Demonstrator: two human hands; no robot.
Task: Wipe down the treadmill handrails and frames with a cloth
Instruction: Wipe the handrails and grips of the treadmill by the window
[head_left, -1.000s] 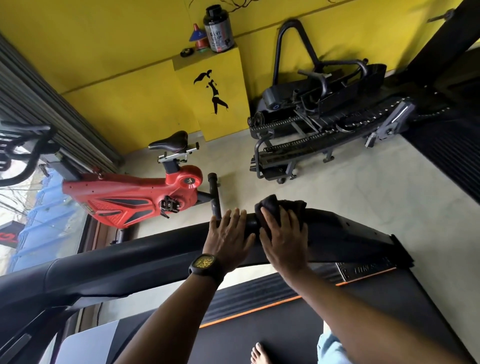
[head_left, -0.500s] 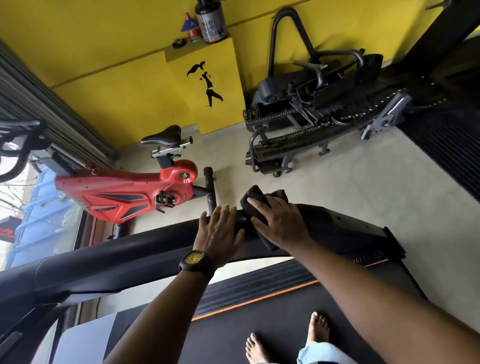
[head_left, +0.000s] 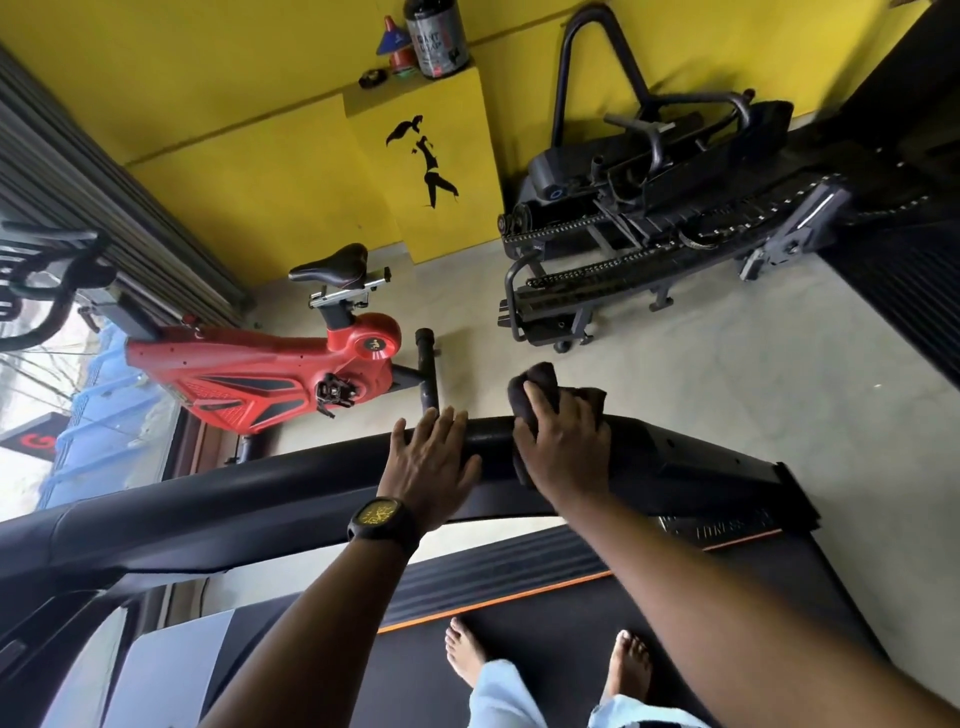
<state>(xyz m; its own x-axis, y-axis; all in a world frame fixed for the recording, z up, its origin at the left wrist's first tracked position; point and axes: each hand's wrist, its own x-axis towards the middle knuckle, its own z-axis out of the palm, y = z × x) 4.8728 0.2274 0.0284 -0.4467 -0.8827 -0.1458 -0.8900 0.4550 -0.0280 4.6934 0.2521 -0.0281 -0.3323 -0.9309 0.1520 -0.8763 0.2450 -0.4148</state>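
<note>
Two hands on the treadmill handrail (head_left: 675, 460): my left hand (head_left: 431, 467) lies flat, empty, bracing; my right hand (head_left: 563, 452), fingers seemingly curled, grips the dark cloth (head_left: 540, 376) for wiping.

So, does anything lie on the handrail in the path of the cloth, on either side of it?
Yes, on one side. The left hand rests flat on the handrail just beside the cloth, which the right hand holds against the rail. Toward the other end, nothing visible lies on the rail.
</note>
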